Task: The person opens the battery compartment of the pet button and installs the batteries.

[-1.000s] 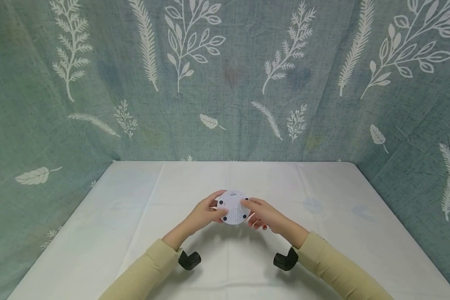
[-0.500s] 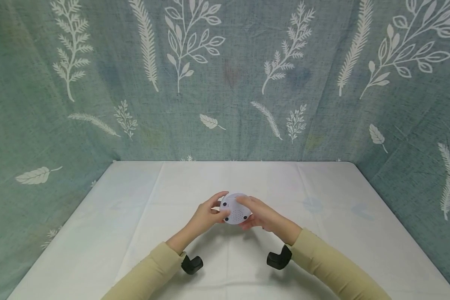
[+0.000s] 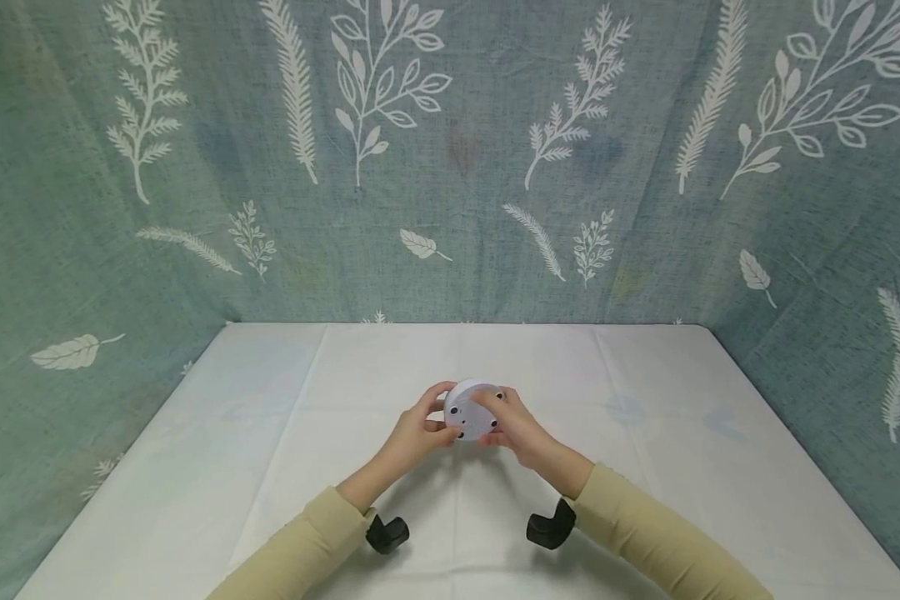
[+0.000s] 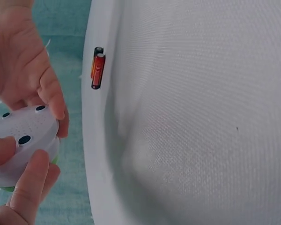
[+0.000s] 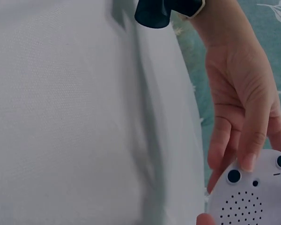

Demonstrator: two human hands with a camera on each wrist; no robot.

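Two hands hold a round white device [image 3: 474, 423] above the table, its underside with black feet and small holes facing the head camera. My left hand [image 3: 414, 433] grips its left side, thumb over the rim near two feet. My right hand [image 3: 523, 429] holds the right side, thumb laid across the underside and other fingers mostly hidden behind. In the left wrist view the white device [image 4: 25, 126] shows some green at its far side. The right wrist view shows a small hole, a slot and rows of tiny holes on the white device [image 5: 246, 201].
Two red and black batteries [image 4: 98, 70] lie close together on the white tablecloth near its edge in the left wrist view. Patterned green curtains [image 3: 465, 208] stand behind and beside the table [image 3: 367, 358]. Black mounts [image 3: 387, 534] are on both wrists.
The device has shifted slightly right and tilted, showing more of its side. My right hand moved left, with its thumb farther over the underside. A small red spot beside that hand is no longer visible.
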